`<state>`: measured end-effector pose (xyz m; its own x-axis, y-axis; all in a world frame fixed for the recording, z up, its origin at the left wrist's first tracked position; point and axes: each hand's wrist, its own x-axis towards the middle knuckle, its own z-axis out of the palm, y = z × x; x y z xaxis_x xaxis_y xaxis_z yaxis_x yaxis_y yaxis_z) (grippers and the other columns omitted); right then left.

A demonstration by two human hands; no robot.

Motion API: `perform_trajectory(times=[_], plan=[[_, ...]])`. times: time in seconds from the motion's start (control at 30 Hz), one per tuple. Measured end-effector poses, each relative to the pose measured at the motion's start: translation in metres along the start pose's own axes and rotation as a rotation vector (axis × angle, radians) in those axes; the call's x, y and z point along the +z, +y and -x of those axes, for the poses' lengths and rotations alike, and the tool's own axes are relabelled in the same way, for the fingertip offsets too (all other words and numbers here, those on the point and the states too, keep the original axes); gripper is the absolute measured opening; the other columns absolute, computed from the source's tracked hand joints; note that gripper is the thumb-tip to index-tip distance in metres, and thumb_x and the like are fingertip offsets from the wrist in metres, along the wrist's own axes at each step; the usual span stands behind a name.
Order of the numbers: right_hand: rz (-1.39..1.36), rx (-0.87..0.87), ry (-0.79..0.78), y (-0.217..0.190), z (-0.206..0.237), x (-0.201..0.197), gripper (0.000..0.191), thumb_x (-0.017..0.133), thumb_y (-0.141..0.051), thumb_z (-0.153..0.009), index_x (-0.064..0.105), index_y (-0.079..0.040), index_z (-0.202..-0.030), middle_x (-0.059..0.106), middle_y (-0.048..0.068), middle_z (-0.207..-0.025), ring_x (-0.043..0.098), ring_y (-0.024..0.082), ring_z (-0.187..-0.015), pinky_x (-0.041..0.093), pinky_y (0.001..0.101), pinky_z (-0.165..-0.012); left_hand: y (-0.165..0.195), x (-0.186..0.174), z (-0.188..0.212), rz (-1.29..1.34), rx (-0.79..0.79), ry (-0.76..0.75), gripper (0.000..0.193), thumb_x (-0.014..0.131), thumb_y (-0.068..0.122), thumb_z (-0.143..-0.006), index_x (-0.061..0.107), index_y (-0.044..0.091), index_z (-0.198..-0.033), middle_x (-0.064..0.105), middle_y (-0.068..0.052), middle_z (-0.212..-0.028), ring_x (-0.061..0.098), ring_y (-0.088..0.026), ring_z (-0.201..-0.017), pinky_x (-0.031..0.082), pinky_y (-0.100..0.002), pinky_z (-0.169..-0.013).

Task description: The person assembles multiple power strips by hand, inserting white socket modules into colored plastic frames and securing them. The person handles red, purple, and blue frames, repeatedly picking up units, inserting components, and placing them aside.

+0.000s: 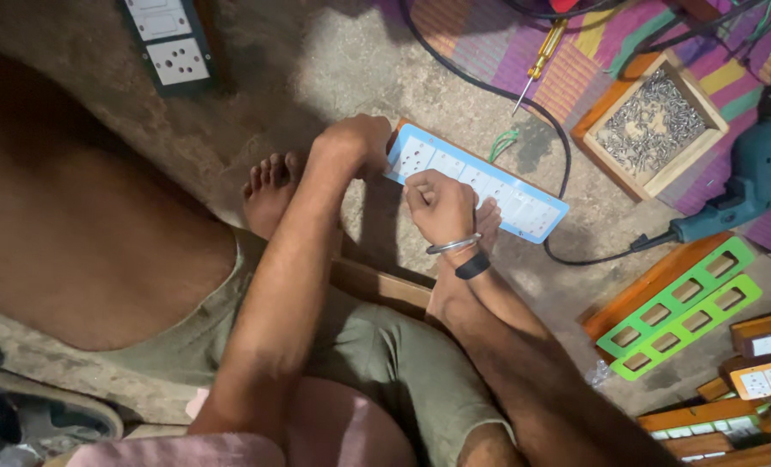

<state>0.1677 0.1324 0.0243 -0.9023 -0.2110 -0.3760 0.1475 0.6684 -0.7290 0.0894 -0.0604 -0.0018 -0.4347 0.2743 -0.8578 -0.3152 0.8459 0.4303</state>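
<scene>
A long light-blue switch board point(524, 206) with white sockets and switches lies across a wooden box on the floor, between my feet. My left hand point(355, 141) is closed over the board's left end. My right hand point(440, 206), with a metal bangle and a black band at the wrist, rests fisted on the board's middle; whether it holds a small tool I cannot tell. My bare left foot point(270, 186) sits just left of the board.
A wooden tray of screws point(650, 121) and a yellow-handled screwdriver point(539, 60) lie on a striped mat at the back right. A teal electric drill point(753, 182) lies right, its black cable curving past the board. Green-faced wooden boxes point(675, 303) are stacked lower right. Another switch board point(167, 39) lies top left.
</scene>
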Motion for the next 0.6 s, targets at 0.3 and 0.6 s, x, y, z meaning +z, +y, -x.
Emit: perform_trajectory(times=[0.3,0.6], plan=[[-0.084,0.177,0.047,0.002,-0.001,0.008,0.014,0.08,-0.012,-0.085,0.071,-0.003,-0.082,0.076,0.008,-0.071,0.076,0.014,-0.063,0.059,0.0261,-0.059,0.001,0.005,-0.009,-0.132,0.014,0.012,0.037,0.083,0.005,-0.065,0.079,0.009,-0.101,0.074,-0.02,-0.107,0.073,-0.034,-0.102,0.059,-0.044,-0.086],[0.023,0.139,0.091,0.003,-0.007,0.014,0.017,0.082,-0.015,-0.083,0.07,-0.004,-0.078,0.076,0.008,-0.072,0.076,0.017,-0.064,0.059,0.0296,-0.064,-0.001,0.017,-0.031,-0.173,0.009,0.064,0.037,0.081,0.01,-0.071,0.077,0.009,-0.108,0.073,-0.018,-0.111,0.072,-0.034,-0.105,0.058,-0.044,-0.088]])
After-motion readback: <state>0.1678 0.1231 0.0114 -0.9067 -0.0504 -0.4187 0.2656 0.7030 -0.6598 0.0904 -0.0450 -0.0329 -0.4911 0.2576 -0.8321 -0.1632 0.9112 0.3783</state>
